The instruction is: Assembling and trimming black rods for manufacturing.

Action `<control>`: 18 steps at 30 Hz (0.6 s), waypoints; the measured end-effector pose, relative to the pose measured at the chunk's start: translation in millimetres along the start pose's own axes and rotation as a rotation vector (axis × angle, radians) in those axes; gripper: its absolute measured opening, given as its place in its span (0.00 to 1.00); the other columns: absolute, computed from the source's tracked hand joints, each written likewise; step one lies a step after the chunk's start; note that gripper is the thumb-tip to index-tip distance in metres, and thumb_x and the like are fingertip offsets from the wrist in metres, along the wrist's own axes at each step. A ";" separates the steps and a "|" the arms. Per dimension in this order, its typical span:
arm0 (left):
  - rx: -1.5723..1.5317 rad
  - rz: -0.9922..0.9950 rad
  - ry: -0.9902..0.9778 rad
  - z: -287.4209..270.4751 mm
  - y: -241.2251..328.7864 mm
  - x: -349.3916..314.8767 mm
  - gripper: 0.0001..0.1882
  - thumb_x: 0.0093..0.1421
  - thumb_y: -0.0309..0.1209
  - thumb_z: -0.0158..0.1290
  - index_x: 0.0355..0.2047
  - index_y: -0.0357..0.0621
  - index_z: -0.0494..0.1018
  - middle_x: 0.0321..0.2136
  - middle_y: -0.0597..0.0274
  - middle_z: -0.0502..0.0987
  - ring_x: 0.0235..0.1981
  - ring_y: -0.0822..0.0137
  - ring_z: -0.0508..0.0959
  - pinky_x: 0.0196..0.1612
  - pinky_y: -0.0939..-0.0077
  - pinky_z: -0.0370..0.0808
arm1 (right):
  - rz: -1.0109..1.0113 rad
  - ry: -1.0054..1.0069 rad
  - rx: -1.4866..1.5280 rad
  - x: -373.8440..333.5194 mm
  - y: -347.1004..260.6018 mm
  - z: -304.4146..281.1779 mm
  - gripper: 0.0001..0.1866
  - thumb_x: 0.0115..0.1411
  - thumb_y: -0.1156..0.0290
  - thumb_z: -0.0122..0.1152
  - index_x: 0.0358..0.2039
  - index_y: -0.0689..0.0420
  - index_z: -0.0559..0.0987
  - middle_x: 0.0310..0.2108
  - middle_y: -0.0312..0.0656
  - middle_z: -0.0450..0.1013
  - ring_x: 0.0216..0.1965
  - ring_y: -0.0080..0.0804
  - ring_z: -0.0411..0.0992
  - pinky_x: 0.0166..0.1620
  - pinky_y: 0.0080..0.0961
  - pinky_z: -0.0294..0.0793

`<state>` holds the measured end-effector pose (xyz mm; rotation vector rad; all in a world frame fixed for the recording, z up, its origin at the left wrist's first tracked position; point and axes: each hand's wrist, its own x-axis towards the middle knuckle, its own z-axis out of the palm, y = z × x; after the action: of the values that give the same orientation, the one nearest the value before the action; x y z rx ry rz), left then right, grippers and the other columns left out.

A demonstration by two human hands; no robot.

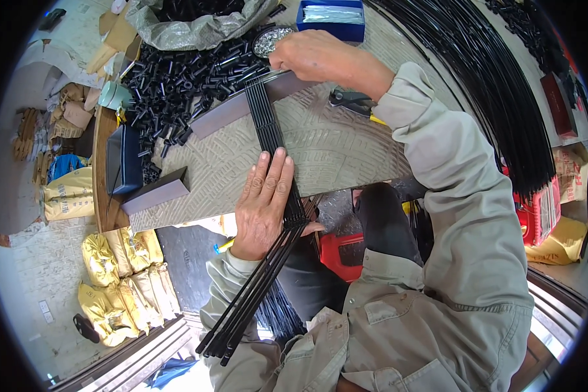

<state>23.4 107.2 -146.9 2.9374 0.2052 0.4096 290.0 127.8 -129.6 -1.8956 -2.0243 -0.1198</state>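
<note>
A flat row of thin black rods runs from a grey metal angle bar across the table and over its near edge, the far ends resting at the bar. My left hand lies along the rods, its fingers straight on top and its thumb poking out on the other side, so the rods are held between. My right hand is at the bar's far side, beside a round dish of small silvery pieces. Its fingers are curled together; what they hold, if anything, is hidden.
Black tubular parts are heaped at the far left, below an open woven sack. A blue box stands behind my right hand. Dark-handled pliers lie near my right wrist. Long black rods cover the right side.
</note>
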 end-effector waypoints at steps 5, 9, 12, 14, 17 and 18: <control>-0.022 -0.032 0.023 2.0 -0.3 -2.2 0.49 0.39 0.59 0.55 0.54 0.34 0.58 0.56 0.47 0.58 0.58 0.49 0.56 0.57 0.57 0.57 | -0.042 0.039 -0.038 0.4 -0.1 2.4 0.01 0.48 0.76 0.51 0.22 0.59 0.71 0.24 0.42 0.69 0.31 0.42 0.70 0.31 0.36 0.68; -0.019 -0.036 0.024 1.0 -0.2 -3.8 0.49 0.39 0.59 0.55 0.54 0.35 0.58 0.56 0.48 0.58 0.59 0.49 0.56 0.57 0.58 0.56 | -0.077 0.096 -0.031 1.5 -1.5 4.2 0.02 0.48 0.75 0.52 0.22 0.59 0.71 0.23 0.41 0.68 0.31 0.41 0.69 0.32 0.35 0.68; -0.045 -0.033 0.024 -8.0 3.9 1.0 0.49 0.40 0.59 0.55 0.55 0.35 0.58 0.56 0.48 0.58 0.59 0.49 0.56 0.57 0.58 0.56 | -0.058 0.108 0.005 2.4 2.2 12.1 0.03 0.48 0.74 0.53 0.22 0.59 0.71 0.22 0.40 0.68 0.31 0.40 0.69 0.33 0.35 0.67; -0.046 -0.029 0.025 -0.1 2.9 1.1 0.49 0.40 0.59 0.55 0.55 0.35 0.58 0.56 0.48 0.58 0.59 0.49 0.56 0.57 0.58 0.56 | -0.177 0.191 0.122 5.6 7.9 24.2 0.04 0.49 0.72 0.54 0.22 0.59 0.70 0.23 0.40 0.68 0.32 0.40 0.69 0.34 0.35 0.67; -0.027 -0.039 0.026 1.4 1.0 -1.0 0.49 0.40 0.59 0.55 0.55 0.36 0.58 0.56 0.49 0.58 0.59 0.49 0.56 0.57 0.58 0.56 | -0.218 0.233 0.170 7.4 8.8 19.1 0.05 0.49 0.71 0.54 0.22 0.58 0.70 0.24 0.40 0.68 0.32 0.39 0.69 0.34 0.35 0.67; -0.019 -0.033 0.015 0.8 1.0 -0.9 0.49 0.39 0.59 0.55 0.55 0.37 0.58 0.56 0.49 0.58 0.59 0.49 0.56 0.57 0.58 0.56 | -0.191 0.228 0.151 5.3 12.3 14.5 0.06 0.49 0.70 0.54 0.22 0.58 0.70 0.24 0.40 0.68 0.32 0.39 0.69 0.34 0.35 0.67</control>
<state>22.8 105.9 -147.7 2.9088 0.2503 0.4268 298.8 138.3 -143.7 -1.5225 -1.9928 -0.2152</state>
